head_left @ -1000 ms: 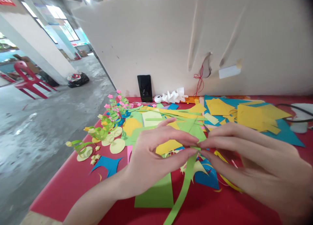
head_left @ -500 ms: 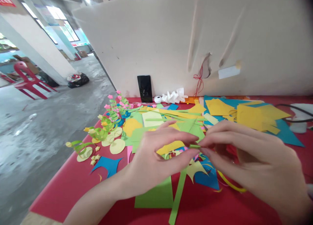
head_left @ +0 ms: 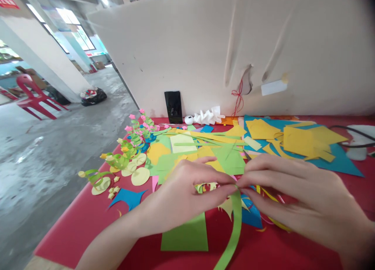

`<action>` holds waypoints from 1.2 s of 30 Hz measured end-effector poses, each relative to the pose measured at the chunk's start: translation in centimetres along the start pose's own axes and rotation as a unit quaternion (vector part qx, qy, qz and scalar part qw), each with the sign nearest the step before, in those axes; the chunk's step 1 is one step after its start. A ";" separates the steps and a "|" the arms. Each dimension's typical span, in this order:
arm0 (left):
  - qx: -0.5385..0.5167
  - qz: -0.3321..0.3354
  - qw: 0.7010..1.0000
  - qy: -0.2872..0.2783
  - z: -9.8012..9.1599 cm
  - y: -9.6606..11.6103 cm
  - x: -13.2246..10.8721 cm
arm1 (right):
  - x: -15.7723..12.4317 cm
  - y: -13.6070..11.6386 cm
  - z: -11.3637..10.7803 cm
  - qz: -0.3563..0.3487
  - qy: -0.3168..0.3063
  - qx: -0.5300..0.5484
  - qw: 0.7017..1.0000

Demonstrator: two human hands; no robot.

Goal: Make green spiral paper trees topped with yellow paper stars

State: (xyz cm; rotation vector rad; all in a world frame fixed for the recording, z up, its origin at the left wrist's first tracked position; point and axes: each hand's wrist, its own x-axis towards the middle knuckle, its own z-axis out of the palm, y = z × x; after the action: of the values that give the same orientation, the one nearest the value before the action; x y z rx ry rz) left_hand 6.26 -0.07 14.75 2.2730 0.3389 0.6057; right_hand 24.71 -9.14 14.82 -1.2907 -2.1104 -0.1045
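Note:
My left hand (head_left: 187, 194) and my right hand (head_left: 299, 195) meet fingertip to fingertip above the red table (head_left: 76, 223). Both pinch the top end of a long green paper strip (head_left: 234, 227), which hangs down and curves toward the table's near edge. Under my hands lie a green paper rectangle (head_left: 187, 235), a blue scrap (head_left: 252, 217) and pale yellow spiky offcuts. Thin yellow strips (head_left: 275, 221) trail below my right hand.
Coloured paper sheets and strips (head_left: 295, 139) cover the table's back half. Curled green paper spirals on pale yellow discs (head_left: 123, 160) line the left edge. A black phone (head_left: 173, 106) and folded white paper (head_left: 209, 115) lean against the cream board. A red chair (head_left: 32, 96) stands far left.
Both hands dropped slightly toward me while keeping their pinch on the strip's end. The hanging strip swung from left of the pinch to directly below it and now curves more.

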 end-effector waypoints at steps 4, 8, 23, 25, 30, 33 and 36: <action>0.014 0.000 0.996 -0.089 -0.3 0.1 0.0 | -0.5 0.1 0.0 0.003 -0.081 0.022 0.996; 0.039 -0.027 0.988 -0.145 -0.3 0.1 0.1 | -0.5 0.2 0.0 0.003 -0.129 0.031 0.991; 0.016 -0.054 0.996 -0.064 0.1 -1.0 0.1 | -0.2 0.1 0.2 0.061 -0.056 -0.020 0.996; 0.017 -0.042 0.998 -0.033 0.1 -0.9 0.1 | -0.1 0.2 0.2 0.059 -0.029 -0.016 0.998; -0.002 -0.014 0.999 0.046 0.1 -0.2 0.3 | 0.0 0.0 0.2 0.089 0.003 0.050 0.995; -0.004 0.012 0.996 0.086 0.0 0.0 0.4 | 0.2 -0.1 0.1 0.152 -0.002 0.119 0.981; 0.002 0.047 0.992 0.114 -0.1 0.0 0.4 | 0.6 -0.1 0.1 0.210 -0.026 0.198 0.957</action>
State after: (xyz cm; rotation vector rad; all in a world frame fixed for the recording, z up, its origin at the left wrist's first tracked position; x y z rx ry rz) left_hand 6.54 0.19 14.94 2.2365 0.3450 0.9181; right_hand 24.38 -8.68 15.07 -1.4618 -1.7330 0.5138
